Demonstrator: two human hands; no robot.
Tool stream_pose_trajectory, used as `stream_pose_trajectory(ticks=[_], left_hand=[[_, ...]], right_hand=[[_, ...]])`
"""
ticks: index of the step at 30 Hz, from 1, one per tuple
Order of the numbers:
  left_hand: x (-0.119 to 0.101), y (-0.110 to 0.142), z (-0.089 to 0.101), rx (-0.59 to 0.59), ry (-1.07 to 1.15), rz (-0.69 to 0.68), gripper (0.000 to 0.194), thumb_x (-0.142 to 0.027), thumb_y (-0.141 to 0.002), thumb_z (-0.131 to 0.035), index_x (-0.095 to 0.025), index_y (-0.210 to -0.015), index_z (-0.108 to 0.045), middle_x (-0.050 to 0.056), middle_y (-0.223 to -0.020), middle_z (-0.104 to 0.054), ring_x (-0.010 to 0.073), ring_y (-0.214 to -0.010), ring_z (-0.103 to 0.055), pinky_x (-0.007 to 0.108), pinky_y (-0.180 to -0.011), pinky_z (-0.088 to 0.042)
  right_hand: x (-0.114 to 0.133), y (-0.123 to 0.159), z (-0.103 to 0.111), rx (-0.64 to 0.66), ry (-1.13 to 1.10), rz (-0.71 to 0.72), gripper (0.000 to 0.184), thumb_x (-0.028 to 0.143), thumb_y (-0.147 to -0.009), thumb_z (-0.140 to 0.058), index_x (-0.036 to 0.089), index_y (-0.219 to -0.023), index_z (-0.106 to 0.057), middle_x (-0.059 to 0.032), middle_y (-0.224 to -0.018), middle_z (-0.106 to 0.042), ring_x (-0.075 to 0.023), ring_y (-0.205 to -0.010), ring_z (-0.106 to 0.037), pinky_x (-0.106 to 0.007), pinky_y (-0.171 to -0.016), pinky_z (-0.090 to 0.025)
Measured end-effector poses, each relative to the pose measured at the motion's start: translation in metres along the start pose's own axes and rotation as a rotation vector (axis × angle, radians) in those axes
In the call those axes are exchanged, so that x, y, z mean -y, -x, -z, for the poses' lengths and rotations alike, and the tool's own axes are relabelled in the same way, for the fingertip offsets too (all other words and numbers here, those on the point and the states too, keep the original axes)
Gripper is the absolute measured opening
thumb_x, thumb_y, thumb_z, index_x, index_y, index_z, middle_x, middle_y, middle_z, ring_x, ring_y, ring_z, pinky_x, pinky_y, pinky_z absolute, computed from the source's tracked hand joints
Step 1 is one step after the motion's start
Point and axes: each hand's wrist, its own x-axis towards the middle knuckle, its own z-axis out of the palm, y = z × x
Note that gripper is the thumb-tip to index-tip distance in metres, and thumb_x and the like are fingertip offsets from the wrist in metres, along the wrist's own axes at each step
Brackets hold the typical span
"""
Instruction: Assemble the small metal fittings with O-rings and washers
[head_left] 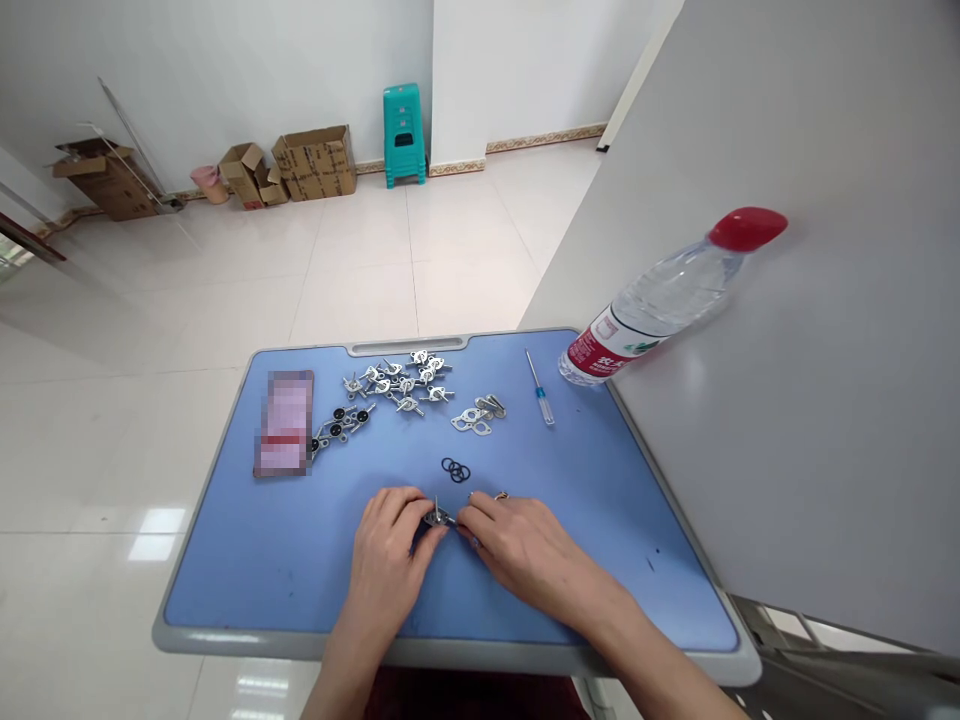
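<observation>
Close to the front of the blue table, my left hand pinches a small metal valve part between thumb and fingers. A thin pin stands up from it. My right hand has its fingers closed on the stem at the part's right end; the fingertips partly hide it. Just beyond the hands lie several black rubber rings. Farther back are flat metal flange plates and a cluster of similar metal valve parts. Other parts with black round faces lie to the left.
A phone lies at the table's left. Toward the right are a screwdriver with a clear-blue handle and a tall water bottle with a red cap, beside a grey panel. Cardboard boxes and teal stools stand by the wall.
</observation>
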Motion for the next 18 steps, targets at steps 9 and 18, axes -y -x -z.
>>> stream_pose_trajectory(ticks=[9, 18], left_hand=[[-0.0011, -0.0005, -0.0012, -0.014, -0.025, -0.042, 0.005, -0.023, -0.094, -0.055, -0.02, -0.092, -0.059, 0.005, -0.094, -0.064, 0.0206, -0.086, -0.059, 0.035, -0.073, -0.049], [-0.0037, -0.0035, -0.0006, -0.019, -0.02, -0.033, 0.004, -0.019, -0.091, -0.058, -0.021, -0.087, -0.057, 0.004, -0.091, -0.064, 0.0203, -0.083, -0.059, 0.034, -0.073, -0.048]], right_hand=[[0.0001, -0.0004, 0.0013, 0.009, 0.001, -0.006, 0.022, -0.001, -0.083, -0.045, 0.017, -0.075, -0.056, -0.0002, -0.069, -0.057, -0.0119, -0.049, -0.043, -0.031, -0.05, -0.017], [0.0004, -0.0006, 0.0004, 0.024, 0.003, -0.015, 0.02, 0.001, -0.083, -0.049, 0.017, -0.075, -0.058, 0.0, -0.07, -0.058, -0.012, -0.049, -0.042, -0.031, -0.05, -0.016]])
